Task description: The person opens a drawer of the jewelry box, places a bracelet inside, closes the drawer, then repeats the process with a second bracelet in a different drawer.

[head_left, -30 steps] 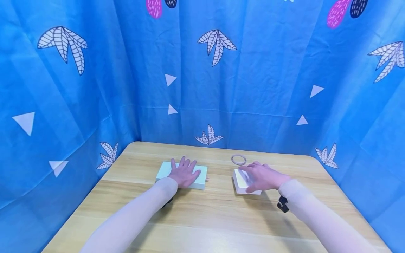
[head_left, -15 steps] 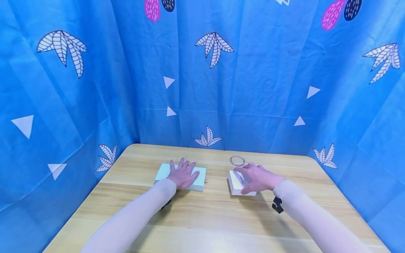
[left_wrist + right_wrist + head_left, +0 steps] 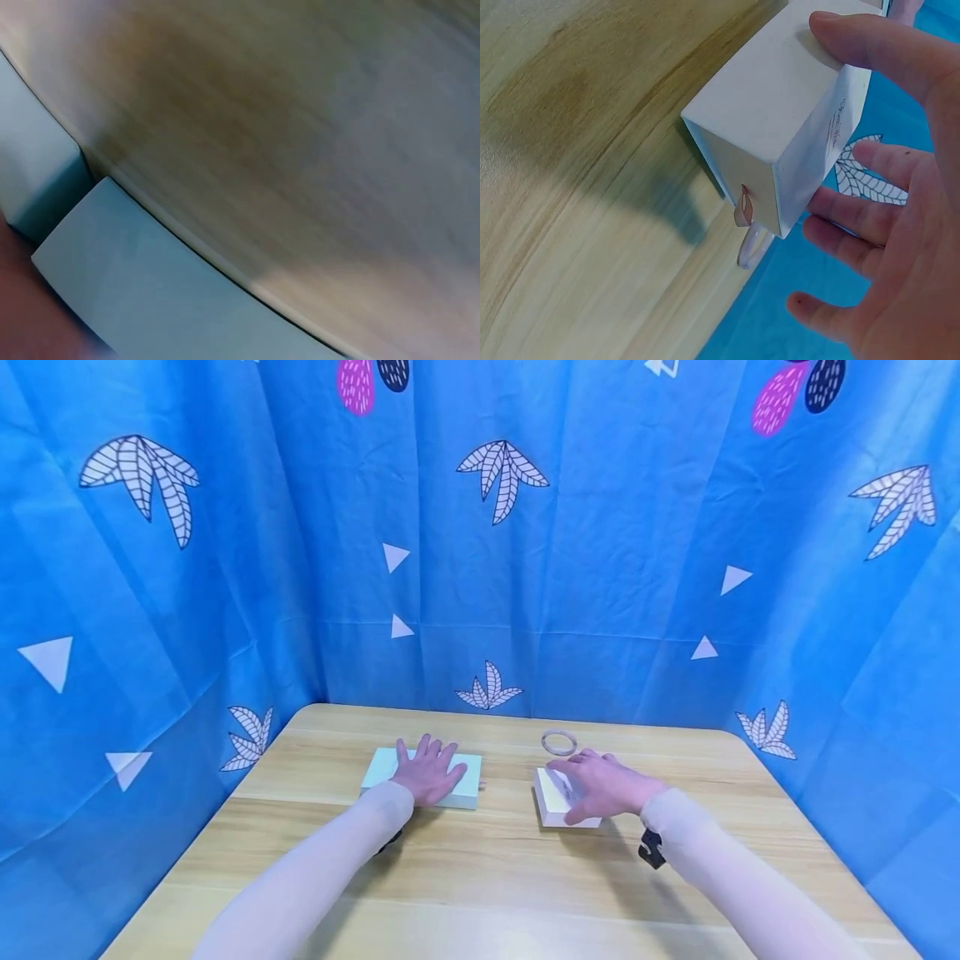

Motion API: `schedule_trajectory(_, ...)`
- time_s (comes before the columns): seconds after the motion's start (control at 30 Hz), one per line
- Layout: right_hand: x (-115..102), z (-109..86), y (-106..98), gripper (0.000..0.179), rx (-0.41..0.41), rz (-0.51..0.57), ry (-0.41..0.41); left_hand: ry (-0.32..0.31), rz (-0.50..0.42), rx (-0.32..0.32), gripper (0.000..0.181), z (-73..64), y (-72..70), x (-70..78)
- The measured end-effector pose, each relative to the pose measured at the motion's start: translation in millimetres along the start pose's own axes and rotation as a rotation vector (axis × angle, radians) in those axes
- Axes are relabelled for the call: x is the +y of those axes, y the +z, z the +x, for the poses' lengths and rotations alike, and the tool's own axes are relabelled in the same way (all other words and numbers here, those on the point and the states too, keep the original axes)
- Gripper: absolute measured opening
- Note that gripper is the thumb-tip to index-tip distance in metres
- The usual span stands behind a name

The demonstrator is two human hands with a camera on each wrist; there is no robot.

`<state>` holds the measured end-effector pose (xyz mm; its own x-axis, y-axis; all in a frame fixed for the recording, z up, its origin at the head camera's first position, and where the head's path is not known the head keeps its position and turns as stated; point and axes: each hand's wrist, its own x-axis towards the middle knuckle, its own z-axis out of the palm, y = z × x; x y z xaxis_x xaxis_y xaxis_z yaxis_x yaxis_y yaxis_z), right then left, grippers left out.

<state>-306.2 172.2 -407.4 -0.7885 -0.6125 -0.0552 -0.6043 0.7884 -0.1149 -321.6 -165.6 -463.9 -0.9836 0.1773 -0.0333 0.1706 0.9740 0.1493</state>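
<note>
My left hand (image 3: 426, 772) rests with spread fingers on top of a flat mint-green box (image 3: 468, 768); a small pink tab (image 3: 482, 785) sticks out of its right end. In the left wrist view, pale box surfaces (image 3: 172, 292) fill the lower left, and little of the hand shows. To the right, my right hand (image 3: 603, 785) holds a white box (image 3: 551, 793) between thumb and fingers. The right wrist view shows the thumb (image 3: 870, 41) on the box's plain side, several fingers beside its printed face, and a pink ribbon loop (image 3: 744, 206) at one end.
A pale purple bangle (image 3: 558, 743) lies on the wooden table (image 3: 480, 877) behind the white box. Blue patterned curtain (image 3: 637, 527) hangs around the table's back and sides. A black strap piece (image 3: 651, 849) hangs at the right wrist.
The white box has slid slightly left, together with my right hand, relative to the bangle. My left hand stays on the mint-green box. The head view has shifted a little.
</note>
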Motion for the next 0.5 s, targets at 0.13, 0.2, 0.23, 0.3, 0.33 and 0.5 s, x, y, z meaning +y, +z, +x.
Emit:
schedule_trajectory(0.13, -2, 0.2, -1, 0.091, 0.006, 0.005, -0.001, 0.016, -0.001, -0.005, 0.075, 2.4, -0.4, -1.3)
schedule_trajectory(0.2, -5, 0.8, -1, 0.092, -0.002, 0.023, -0.007, 0.023, -0.006, 0.000, 0.074, 2.4, -1.1, -1.6)
schedule_trajectory(0.23, -6, 1.1, -1, 0.093, -0.010, 0.025, -0.006, 0.023, -0.006, -0.004, 0.074, 2.3, -1.4, -1.5)
schedule_trajectory(0.3, -9, 1.9, -1, 0.093, -0.019, 0.030, -0.005, 0.022, -0.005, -0.008, 0.074, 1.4, -1.9, -1.3)
schedule_trajectory(0.33, -10, 2.5, 0, 0.093, -0.020, 0.033, -0.005, 0.022, -0.007, -0.006, 0.073, 0.9, -1.9, -1.3)
schedule_trajectory(0.5, -13, 5.2, 3, 0.094, -0.022, 0.016, 0.009, 0.013, 0.007, -0.003, 0.074, 0.8, 0.9, -0.7)
